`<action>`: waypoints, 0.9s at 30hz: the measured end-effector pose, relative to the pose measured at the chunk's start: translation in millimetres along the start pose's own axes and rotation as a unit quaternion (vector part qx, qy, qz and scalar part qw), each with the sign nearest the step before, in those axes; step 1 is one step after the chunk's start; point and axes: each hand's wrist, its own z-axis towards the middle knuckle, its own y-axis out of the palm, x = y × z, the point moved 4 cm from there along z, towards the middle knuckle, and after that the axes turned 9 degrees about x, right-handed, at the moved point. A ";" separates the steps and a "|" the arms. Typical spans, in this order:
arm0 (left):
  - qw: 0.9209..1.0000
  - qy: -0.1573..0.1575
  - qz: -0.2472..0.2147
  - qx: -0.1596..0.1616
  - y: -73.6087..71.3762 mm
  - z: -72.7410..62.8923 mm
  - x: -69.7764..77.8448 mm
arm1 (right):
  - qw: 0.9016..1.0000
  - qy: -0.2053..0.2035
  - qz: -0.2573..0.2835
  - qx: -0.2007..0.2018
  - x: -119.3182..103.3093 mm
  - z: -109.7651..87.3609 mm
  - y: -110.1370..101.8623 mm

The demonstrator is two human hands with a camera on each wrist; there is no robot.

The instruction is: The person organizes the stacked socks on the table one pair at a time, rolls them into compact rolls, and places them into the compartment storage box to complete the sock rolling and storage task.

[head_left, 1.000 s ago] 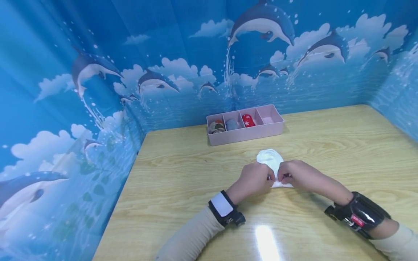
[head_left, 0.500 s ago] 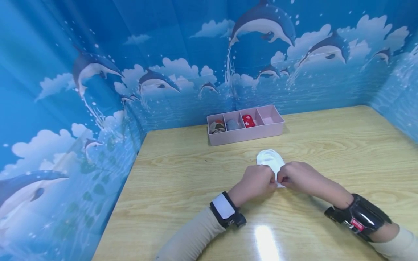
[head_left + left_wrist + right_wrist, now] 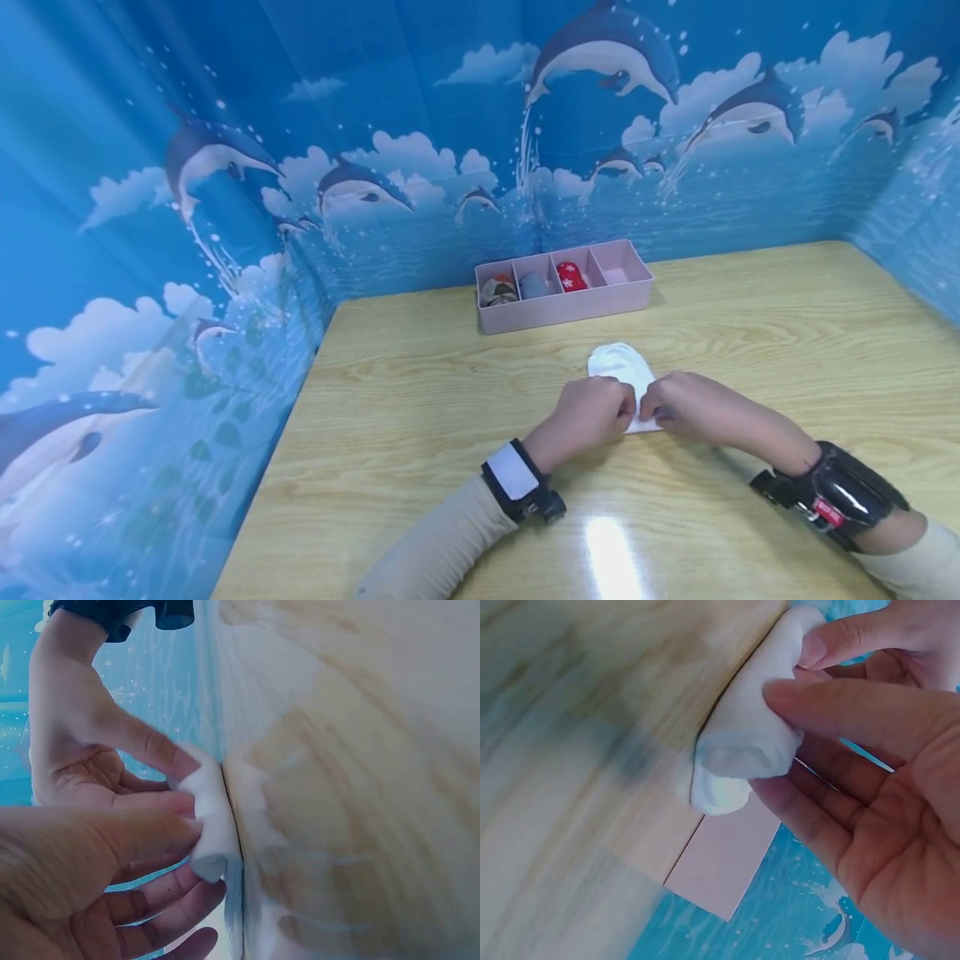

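1. Plainly, we had the white cloth (image 3: 619, 365) lying on the surface between our hands, its rounded far end flat and its near edge turned over into a thick roll, as both wrist views showed.

2. Our left hand (image 3: 588, 417) pinched that roll between thumb and fingers at one end; in the left wrist view, its remaining fingers spread loosely beneath.

3. Our right hand (image 3: 697, 410) pinched the other end, its thumb on top and a finger tucked under the roll. The two hands were close beside each other, with a narrow gap between the fingers.

4. Little had changed over the last second: our hands had shifted only slightly, and the straight near edge reached less far to the right past our fingers than it had at first. The far end had stayed in place. We took this to mean that the rolling was in progress, with a flat length left over.

5. Beyond the cloth, near but apart, stood the pink box (image 3: 566, 312). From the left, its compartments held a patterned bundle (image 3: 498, 292), a grey-blue bundle (image 3: 534, 287) and a red bundle (image 3: 571, 277) with white flowers; we saw no change there.

6. Around us ran the wood-grained surface (image 3: 420, 392) and, behind it, the blue dolphin backdrop (image 3: 420, 229).
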 end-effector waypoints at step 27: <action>0.997 -0.005 -0.073 -0.038 0.3 0.2 -3.3 | 0.994 -0.003 -0.073 0.075 -5.4 1.1 -0.2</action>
